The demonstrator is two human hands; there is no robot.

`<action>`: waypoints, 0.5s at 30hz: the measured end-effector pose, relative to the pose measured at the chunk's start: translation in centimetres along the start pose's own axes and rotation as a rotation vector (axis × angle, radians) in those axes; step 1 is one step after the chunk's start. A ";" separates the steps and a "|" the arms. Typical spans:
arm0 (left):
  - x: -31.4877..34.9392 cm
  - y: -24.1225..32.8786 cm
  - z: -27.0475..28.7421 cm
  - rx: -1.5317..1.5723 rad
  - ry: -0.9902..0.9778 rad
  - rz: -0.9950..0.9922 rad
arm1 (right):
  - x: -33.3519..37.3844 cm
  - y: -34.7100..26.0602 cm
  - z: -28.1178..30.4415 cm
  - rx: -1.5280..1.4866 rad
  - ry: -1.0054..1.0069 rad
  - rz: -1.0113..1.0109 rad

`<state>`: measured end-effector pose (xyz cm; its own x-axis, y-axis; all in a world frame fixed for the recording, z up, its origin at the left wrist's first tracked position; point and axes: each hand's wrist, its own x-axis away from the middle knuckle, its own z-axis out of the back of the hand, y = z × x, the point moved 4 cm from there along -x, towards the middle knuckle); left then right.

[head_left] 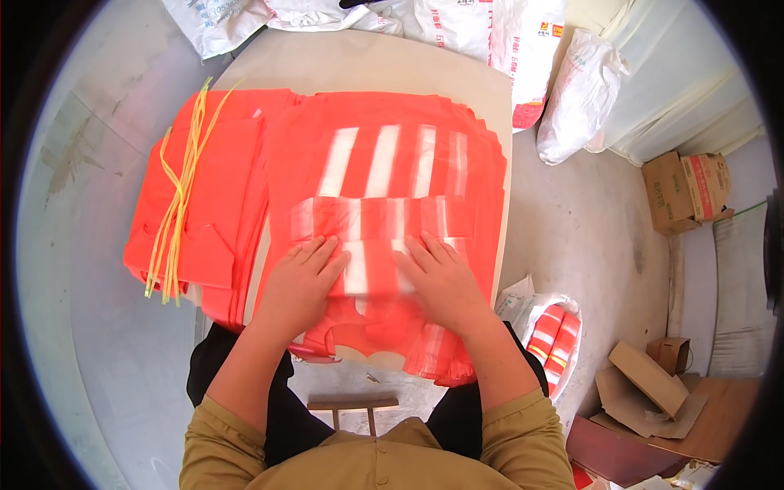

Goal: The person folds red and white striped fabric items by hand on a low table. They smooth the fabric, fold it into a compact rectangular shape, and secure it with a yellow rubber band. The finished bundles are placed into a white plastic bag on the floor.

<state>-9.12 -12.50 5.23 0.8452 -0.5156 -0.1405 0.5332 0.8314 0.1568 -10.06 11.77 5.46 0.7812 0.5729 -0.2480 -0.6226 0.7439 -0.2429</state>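
A wide pile of red plastic bags [482, 171] with white panels lies on the table before me. Over its near half, some bags are folded into a layered band [376, 219]. My left hand [304, 282] lies on the left part of this fold, fingers stretched out and pointing away from me. On the fold's right part rests my right hand [439, 276], its fingers also spread and flat. Both palms face down, and neither hand grips anything. The near ends of the bags, with curved cut-outs, hang toward the table's front edge and look slightly blurred.
A second stack of red bags [220, 171] stands at the left, with yellow strips [186, 184] across it. White sacks [457, 20] line the table's far side. On the floor at right are a sack of red bundles [555, 339] and cardboard boxes [688, 192]. A wooden stool [353, 404] shows below.
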 end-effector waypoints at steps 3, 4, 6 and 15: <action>0.0 -0.2 1.2 0.053 0.032 0.025 | 0.1 0.6 0.5 0.013 0.007 0.002; -0.1 -0.4 1.8 0.104 0.048 0.038 | 0.1 0.9 1.0 0.001 0.004 -0.017; -0.3 -0.8 3.3 0.204 0.077 0.064 | 0.0 1.6 2.4 -0.021 -0.062 -0.099; 1.1 -3.7 3.7 0.761 0.037 0.522 | -0.5 2.6 7.8 -0.057 0.186 -0.202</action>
<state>-10.02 -16.95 8.12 0.9904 -0.0963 0.0995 -0.0238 0.5893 0.8076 -11.66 16.09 12.23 0.8710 0.3383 -0.3562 -0.4612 0.8128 -0.3559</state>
